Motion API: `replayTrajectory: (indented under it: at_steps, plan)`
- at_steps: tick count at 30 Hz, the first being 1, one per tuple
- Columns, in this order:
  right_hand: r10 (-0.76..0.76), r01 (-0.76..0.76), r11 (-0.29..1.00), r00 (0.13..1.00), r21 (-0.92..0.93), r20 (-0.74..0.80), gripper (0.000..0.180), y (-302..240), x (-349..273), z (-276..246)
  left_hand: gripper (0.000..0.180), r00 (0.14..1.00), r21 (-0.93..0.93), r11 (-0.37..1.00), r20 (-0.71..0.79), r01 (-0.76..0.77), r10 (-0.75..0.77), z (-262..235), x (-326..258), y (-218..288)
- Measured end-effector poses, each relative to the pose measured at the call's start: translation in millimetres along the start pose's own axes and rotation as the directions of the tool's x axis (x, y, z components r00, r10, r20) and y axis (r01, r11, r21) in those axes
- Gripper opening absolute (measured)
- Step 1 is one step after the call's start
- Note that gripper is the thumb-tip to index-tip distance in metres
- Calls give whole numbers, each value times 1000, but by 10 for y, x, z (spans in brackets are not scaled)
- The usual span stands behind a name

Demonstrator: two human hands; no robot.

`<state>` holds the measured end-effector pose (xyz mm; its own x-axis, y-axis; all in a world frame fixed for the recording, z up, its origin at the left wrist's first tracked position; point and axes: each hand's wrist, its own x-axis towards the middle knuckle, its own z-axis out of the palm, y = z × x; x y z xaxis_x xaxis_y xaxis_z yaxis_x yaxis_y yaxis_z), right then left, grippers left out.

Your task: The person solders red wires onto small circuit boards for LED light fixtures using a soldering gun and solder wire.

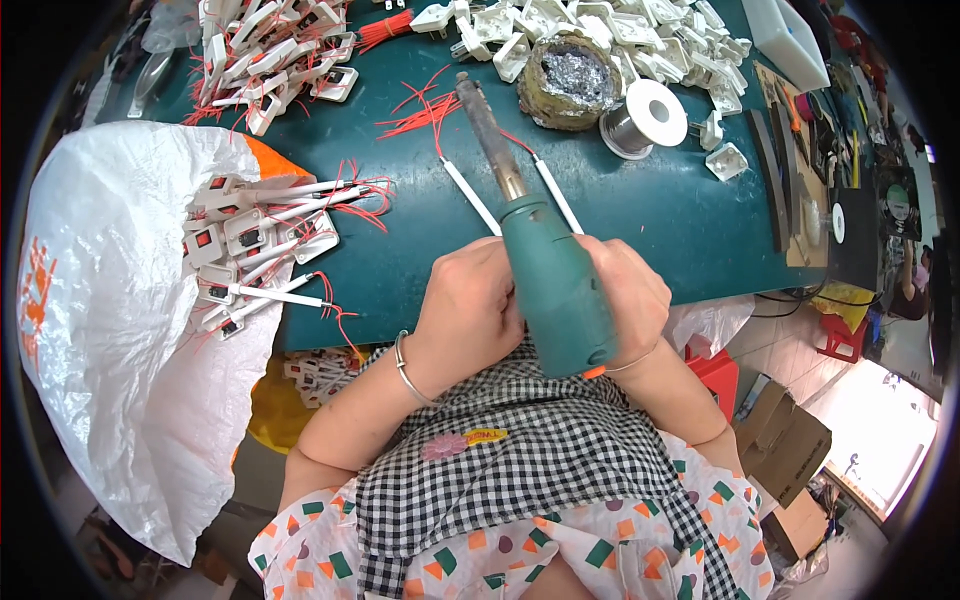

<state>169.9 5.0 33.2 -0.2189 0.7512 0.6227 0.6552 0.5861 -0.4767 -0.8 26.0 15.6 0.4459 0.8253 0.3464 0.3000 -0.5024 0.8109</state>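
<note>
Hands meet at the near edge of a green table (650, 215). The right hand (630, 290) is wrapped around the green handle of a soldering iron (545, 270), fingers closed on it, wrist bent inward; the iron's metal tip points far and slightly left across the table. The left hand (470, 315), a bangle at its wrist, is curled just beside the handle, touching it; whether its fingers pinch anything cannot be told. Two thin white tubes (470, 195) with red wires run out from between the hands, either side of the iron. Far right of the tip sit a solder spool (645, 120) and a pile of white plastic parts (600, 30). A white bag (110, 330) of wired parts lies at the left.
</note>
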Motion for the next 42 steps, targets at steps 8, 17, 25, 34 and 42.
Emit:
replayTrajectory:
  at_steps: [8,17,25,34,42]
  plan:
    - [351,-404,912,862,-76,-367,43,510,7,-819,4,969,-78,967,-34,242,-245,-149,-137,-95]
    - [564,-552,739,820,386,92,46,-85,-599,-869,8,967,-3,971,-82,241,-240,-93,-129,-48]
    - [702,-862,342,499,374,508,20,-213,-979,-1131,11,969,-2,982,-161,190,-188,23,-168,-96]
    - [652,-806,549,580,224,488,22,-176,-1111,-1144,14,976,16,980,-99,198,-196,-33,-153,-96]
    - [592,-715,690,647,114,480,33,-144,-1087,-1065,15,973,-35,978,-95,207,-209,-29,-156,-111]
